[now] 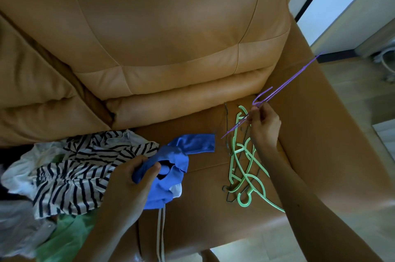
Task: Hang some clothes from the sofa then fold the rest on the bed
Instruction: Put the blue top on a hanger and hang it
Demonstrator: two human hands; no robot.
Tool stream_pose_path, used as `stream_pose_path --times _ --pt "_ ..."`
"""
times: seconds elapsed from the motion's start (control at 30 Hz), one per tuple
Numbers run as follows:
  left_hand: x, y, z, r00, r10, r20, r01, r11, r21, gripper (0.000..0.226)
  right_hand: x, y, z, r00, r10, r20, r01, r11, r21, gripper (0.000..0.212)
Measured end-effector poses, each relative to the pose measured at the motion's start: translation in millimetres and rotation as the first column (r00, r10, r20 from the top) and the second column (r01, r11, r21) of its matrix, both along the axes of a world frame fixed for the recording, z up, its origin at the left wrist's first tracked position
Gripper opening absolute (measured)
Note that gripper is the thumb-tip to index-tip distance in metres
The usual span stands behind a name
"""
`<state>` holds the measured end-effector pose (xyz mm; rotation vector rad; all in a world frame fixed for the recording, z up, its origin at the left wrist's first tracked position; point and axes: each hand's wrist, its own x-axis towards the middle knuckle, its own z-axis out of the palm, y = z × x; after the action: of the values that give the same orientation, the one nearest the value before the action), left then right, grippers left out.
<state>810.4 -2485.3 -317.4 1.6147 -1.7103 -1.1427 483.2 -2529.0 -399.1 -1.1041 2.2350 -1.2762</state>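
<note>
Your left grip [130, 184] is clenched on one blue garment [171, 167], fingers and thumb curled into a bunch of the fabric. It sits on the sofa [171, 48] seat, near side, about the middle. Two white cords [160, 231] hang off its near edge.

Your right grip [265, 127] is pinching one thin purple hanger [287, 83] by its lower part. The hanger is held up off the seat, and its long wire slants away to the far right over the armrest.

Just left of and under that right wrist there's a tangle of green plastic hangers [245, 167] lying flat on the seat. I count at least two, but they overlap too much to be sure. A few dark wire hangers [227, 131] are mixed in, count unclear too.

The clothes pile is left of your left grip: one black-and-white striped garment [81, 174] touching the blue one, something white [19, 167] at the far left, and a green piece [70, 236] nearest you.
</note>
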Motion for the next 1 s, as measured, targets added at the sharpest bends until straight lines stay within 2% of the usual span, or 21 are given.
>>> stream_pose_path --times 0.13,0.23,0.33,0.4,0.5,0.6,0.63,0.7,0.77,0.93,1.0 --pt "-2 4 15 0.999 0.020 0.028 -0.020 1.000 -0.001 0.036 -8 -1 32 0.998 -0.002 -0.063 -0.006 0.991 -0.132 0.020" --pt "-3 2 34 0.999 0.033 0.042 -0.032 0.999 -0.028 0.048 -16 -2 61 0.997 0.066 -0.043 -0.073 0.980 -0.184 0.018" --pt "1 -7 60 0.997 0.067 0.037 -0.064 0.996 -0.063 0.032 -16 -2 93 0.974 0.223 0.040 -0.209 0.953 -0.219 0.016" --pt "5 -14 80 0.997 0.078 0.028 -0.076 0.994 -0.074 0.024 -8 -3 115 0.927 0.346 0.147 -0.305 0.920 -0.246 0.020" --pt "15 -25 113 0.994 0.110 0.019 -0.110 0.993 -0.035 0.037 19 -6 156 0.827 0.475 0.301 -0.395 0.872 -0.288 0.024" --pt "23 -40 139 0.992 0.118 -0.049 -0.117 0.993 0.012 0.040 46 -9 182 0.774 0.453 0.442 -0.374 0.891 -0.259 0.015" --pt "26 -43 152 0.987 0.137 -0.084 -0.136 0.991 0.008 0.041 57 -9 193 0.768 0.446 0.459 -0.371 0.895 -0.249 0.020" --pt "32 -46 178 0.980 0.152 -0.130 -0.157 0.987 -0.030 0.046 73 -13 215 0.800 0.432 0.417 -0.371 0.902 -0.222 0.054" --pt "40 -48 205 0.986 0.110 -0.123 -0.123 0.987 -0.100 0.047 90 -18 243 0.784 0.461 0.416 -0.383 0.887 -0.260 0.065" --pt "56 -61 271 0.998 -0.049 -0.047 0.036 0.969 -0.243 0.045 124 -39 306 0.621 0.584 0.523 -0.421 0.811 -0.406 0.051" --pt "64 -68 296 0.997 -0.077 -0.013 0.070 0.955 -0.288 0.045 138 -42 335 0.511 0.625 0.590 -0.408 0.780 -0.474 0.047"
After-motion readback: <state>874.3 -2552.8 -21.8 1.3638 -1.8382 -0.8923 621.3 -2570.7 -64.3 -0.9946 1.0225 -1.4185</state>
